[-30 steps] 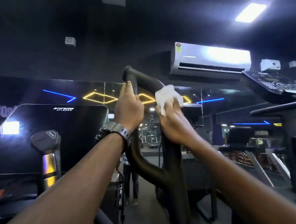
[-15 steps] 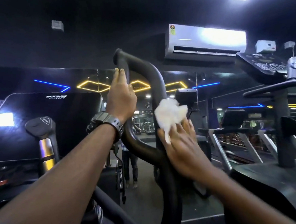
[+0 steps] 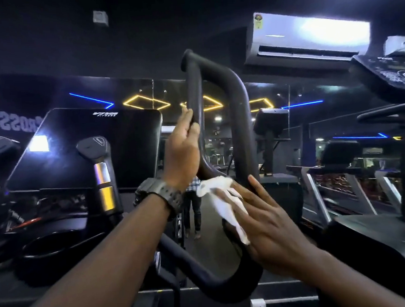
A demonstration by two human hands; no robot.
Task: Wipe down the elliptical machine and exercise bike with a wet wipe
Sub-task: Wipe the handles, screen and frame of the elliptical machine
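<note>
A matte black, tubular looped handlebar [image 3: 240, 107] of the exercise machine rises in front of a dark glossy console screen [image 3: 86, 147]. The left hand [image 3: 183, 152] grips the loop's left bar, fingers curled round it. The right hand [image 3: 271, 227], fingers straight and spread, presses a crumpled white wet wipe [image 3: 220, 197] against the loop's lower right bar.
</note>
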